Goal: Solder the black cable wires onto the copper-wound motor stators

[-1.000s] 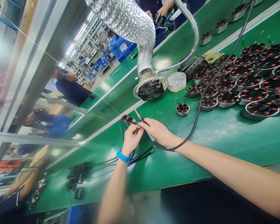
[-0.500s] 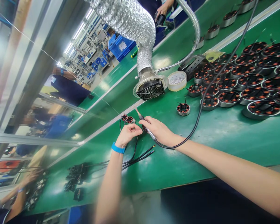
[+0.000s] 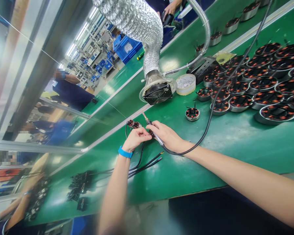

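A soldering iron [image 3: 156, 135] lies in my right hand [image 3: 168, 137], its tip pointing up and away to the left. Beneath the iron, a dark stator [image 3: 151, 133] is partly hidden by my fingers. My left hand [image 3: 137, 138], with a blue band at the wrist, pinches thumb and forefinger together right beside that stator; what is between them is too small to make out. Just beyond the left hand are two small copper-wound stators [image 3: 136, 125] with a black cable [image 3: 142, 153]. One lone stator [image 3: 192, 114] sits on the green bench to the right.
Rows of stators [image 3: 240, 102] cover the right side. A foil duct with a fan [image 3: 159, 94] hangs over the bench, near a round white tub [image 3: 186, 85]. Black cables [image 3: 147, 164] and dark connectors [image 3: 82, 182] lie at left. Other people work across the bench and at far left.
My left hand has shifted slightly to the right, closer to the stator under the iron. The right hand and soldering iron have hardly moved. Stators on the far strip have slid left.
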`<move>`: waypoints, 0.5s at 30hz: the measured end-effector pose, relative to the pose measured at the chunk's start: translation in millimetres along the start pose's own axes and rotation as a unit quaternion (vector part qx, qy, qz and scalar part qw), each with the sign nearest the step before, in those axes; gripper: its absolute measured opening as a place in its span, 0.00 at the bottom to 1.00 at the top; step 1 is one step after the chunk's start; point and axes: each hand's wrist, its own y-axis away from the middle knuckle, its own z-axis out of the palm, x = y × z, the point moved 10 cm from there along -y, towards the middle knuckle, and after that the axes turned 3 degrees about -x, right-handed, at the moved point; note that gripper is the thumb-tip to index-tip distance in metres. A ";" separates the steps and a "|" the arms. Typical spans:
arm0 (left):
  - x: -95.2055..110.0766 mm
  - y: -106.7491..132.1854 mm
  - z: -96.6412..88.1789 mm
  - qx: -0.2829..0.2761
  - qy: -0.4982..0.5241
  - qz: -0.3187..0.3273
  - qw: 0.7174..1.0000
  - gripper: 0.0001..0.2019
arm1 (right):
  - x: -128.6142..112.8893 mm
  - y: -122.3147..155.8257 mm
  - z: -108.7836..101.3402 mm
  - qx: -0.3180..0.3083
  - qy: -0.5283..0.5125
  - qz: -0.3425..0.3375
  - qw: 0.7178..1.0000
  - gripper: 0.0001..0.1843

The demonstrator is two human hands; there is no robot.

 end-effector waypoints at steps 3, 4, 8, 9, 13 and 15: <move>-7.6 0.6 -3.1 0.011 0.014 -0.031 0.999 0.21 | 0.4 0.2 0.7 0.001 0.006 -0.002 1.000 0.22; -6.9 0.9 -3.9 0.012 0.008 -0.031 0.999 0.21 | 0.4 0.1 0.8 -0.001 0.007 -0.002 1.000 0.22; 10.2 3.3 -1.5 -0.020 -0.086 0.008 0.996 0.16 | -1.4 -0.6 -0.6 -0.004 0.005 -0.001 1.000 0.22; 15.9 4.5 1.7 -0.040 -0.123 0.023 0.991 0.15 | -2.2 -0.7 -1.0 -0.004 0.005 -0.004 1.000 0.22; 28.8 8.5 8.4 -0.077 -0.205 0.058 0.974 0.14 | -3.6 -1.0 -0.8 -0.004 0.007 -0.011 1.000 0.22; 27.8 7.7 2.7 -0.047 -0.186 0.050 0.980 0.13 | -2.9 -1.0 -0.5 -0.004 0.009 -0.008 1.000 0.22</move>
